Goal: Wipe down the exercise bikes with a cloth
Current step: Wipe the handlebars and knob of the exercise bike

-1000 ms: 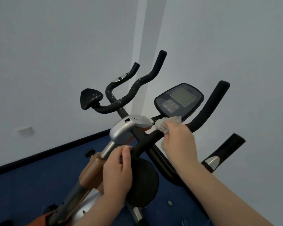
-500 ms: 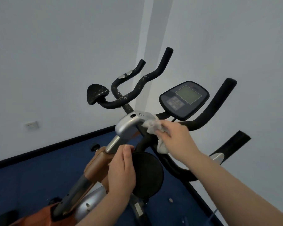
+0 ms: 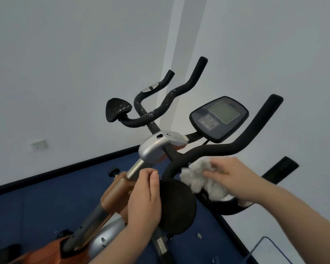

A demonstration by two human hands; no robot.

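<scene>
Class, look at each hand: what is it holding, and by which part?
Right hand presses the bunched white cloth onto the black handlebar. Left hand grips the pad by its left edge.

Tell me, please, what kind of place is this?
Probably a small gym or exercise room: two exercise bikes stand together, the near one with a display console, the far one's handlebars behind, on blue floor by bare walls.

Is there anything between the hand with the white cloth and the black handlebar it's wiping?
Nothing visible is in the way. The right hand presses the white cloth straight onto the curved black handlebar, so only the cloth sits between them. The left hand grips beside the round black pad, off to the side.
</scene>
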